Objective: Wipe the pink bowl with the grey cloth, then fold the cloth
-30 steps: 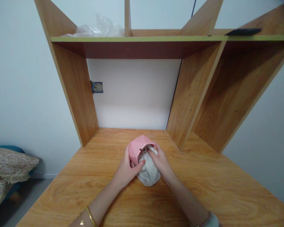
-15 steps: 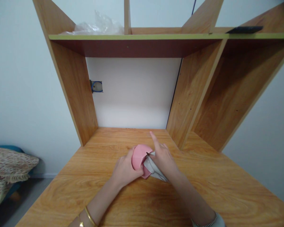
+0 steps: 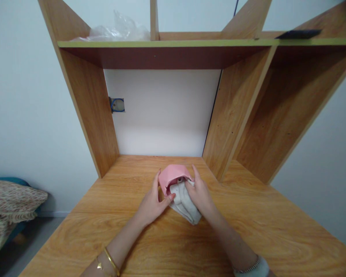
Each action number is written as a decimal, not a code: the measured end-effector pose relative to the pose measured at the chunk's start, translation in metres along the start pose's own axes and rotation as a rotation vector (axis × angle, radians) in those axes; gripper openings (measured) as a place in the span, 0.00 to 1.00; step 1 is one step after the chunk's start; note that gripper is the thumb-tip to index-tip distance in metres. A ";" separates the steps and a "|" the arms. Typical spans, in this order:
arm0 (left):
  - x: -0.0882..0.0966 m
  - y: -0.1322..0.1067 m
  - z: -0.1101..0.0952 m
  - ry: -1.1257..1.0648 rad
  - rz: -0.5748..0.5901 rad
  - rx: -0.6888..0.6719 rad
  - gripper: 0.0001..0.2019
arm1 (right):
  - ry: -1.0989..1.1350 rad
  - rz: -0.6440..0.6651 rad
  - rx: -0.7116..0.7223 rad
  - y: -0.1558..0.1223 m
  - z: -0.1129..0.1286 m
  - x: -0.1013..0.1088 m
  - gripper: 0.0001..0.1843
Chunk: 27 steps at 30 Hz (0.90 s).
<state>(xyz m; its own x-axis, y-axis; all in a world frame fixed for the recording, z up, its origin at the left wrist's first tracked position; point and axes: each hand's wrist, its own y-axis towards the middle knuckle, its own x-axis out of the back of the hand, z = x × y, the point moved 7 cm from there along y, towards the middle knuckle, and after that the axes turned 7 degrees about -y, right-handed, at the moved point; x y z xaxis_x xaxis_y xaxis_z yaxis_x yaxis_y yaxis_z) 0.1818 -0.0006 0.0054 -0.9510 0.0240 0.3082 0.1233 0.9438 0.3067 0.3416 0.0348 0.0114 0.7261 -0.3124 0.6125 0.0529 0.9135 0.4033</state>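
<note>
A pink, faceted, hollow container (image 3: 173, 173) is held a little above the wooden desk, its opening turned towards me. My left hand (image 3: 154, 204) grips its left side, with fingers behind and thumb at the lower rim. A light grey cloth (image 3: 186, 204) is partly tucked into the opening and hangs down below it. My right hand (image 3: 200, 194) pinches the cloth at the container's right rim, with the index finger stretched up along the outside. Inside the opening a small round detail shows, too small to make out.
The wooden desk top (image 3: 150, 246) spreads beneath my hands. Upright wooden panels and a shelf (image 3: 173, 44) frame the white back wall. Clear plastic wrap (image 3: 115, 30) and a dark flat object (image 3: 300, 34) lie on the shelf. A fringed blanket (image 3: 14, 200) lies at far left.
The pink container has been turned so its opening now faces me more. My right hand has shifted slightly, and more of the cloth shows, hanging lower between my hands.
</note>
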 end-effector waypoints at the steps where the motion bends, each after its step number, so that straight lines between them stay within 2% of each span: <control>1: -0.002 0.001 0.000 -0.077 0.010 -0.032 0.35 | 0.051 -0.005 -0.009 0.000 0.000 -0.003 0.34; 4: -0.004 0.001 0.002 -0.156 0.000 -0.055 0.31 | 0.107 0.009 -0.041 0.000 0.000 -0.009 0.33; 9: 0.004 -0.001 -0.001 0.083 -0.052 -0.049 0.28 | -0.123 0.061 -0.103 -0.001 -0.001 -0.004 0.40; 13: 0.004 -0.003 -0.004 0.216 -0.057 -0.049 0.28 | -0.302 0.047 0.005 -0.002 0.009 0.005 0.41; 16: 0.002 -0.002 0.002 0.213 -0.058 -0.022 0.27 | -0.353 0.017 0.117 -0.004 0.020 0.007 0.41; 19: 0.006 0.003 0.020 0.063 -0.128 0.070 0.23 | -0.291 0.033 0.091 -0.002 0.017 0.007 0.41; 23: 0.016 0.008 0.057 -0.324 -0.279 0.313 0.15 | -0.145 0.098 -0.026 0.005 -0.003 0.004 0.40; 27: 0.023 0.011 0.071 -0.459 -0.331 0.393 0.14 | -0.074 0.199 -0.137 0.009 -0.029 -0.006 0.38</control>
<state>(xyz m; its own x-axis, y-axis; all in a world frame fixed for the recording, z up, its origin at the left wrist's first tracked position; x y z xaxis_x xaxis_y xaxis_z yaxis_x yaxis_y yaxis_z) 0.1417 0.0333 -0.0480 -0.9553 -0.2311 -0.1846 -0.2242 0.9728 -0.0575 0.3570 0.0524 -0.0084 0.6798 -0.1361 0.7207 0.0095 0.9842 0.1769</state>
